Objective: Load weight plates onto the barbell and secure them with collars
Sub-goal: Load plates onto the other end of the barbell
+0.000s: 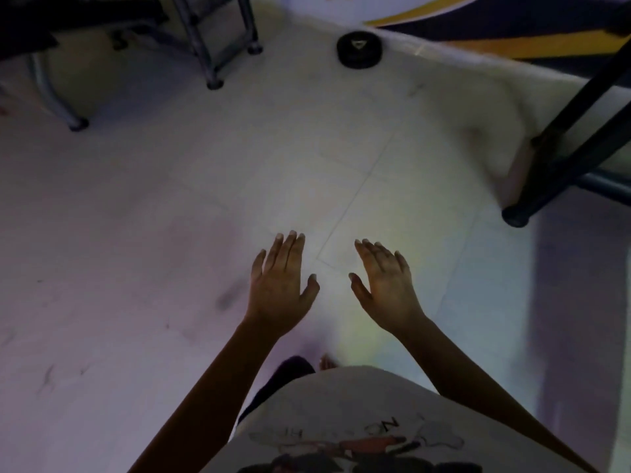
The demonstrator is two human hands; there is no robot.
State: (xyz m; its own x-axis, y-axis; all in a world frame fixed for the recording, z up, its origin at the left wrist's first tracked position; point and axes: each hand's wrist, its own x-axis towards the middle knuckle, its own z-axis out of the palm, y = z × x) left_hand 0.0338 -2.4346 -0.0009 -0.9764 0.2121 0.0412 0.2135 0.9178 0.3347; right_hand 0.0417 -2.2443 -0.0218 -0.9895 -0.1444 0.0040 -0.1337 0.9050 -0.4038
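A small black round weight plate (359,49) lies flat on the pale floor near the far wall, well ahead of me. My left hand (280,285) and my right hand (386,285) are held out side by side above the floor, backs up, fingers straight, holding nothing. Both hands are far from the plate. No barbell or collar is in view.
Grey metal frame legs (211,56) stand at the far left, with another tube leg (54,97) further left. A black slanted frame with a round foot (519,213) stands at the right. The pale tiled floor (170,233) spreads between them.
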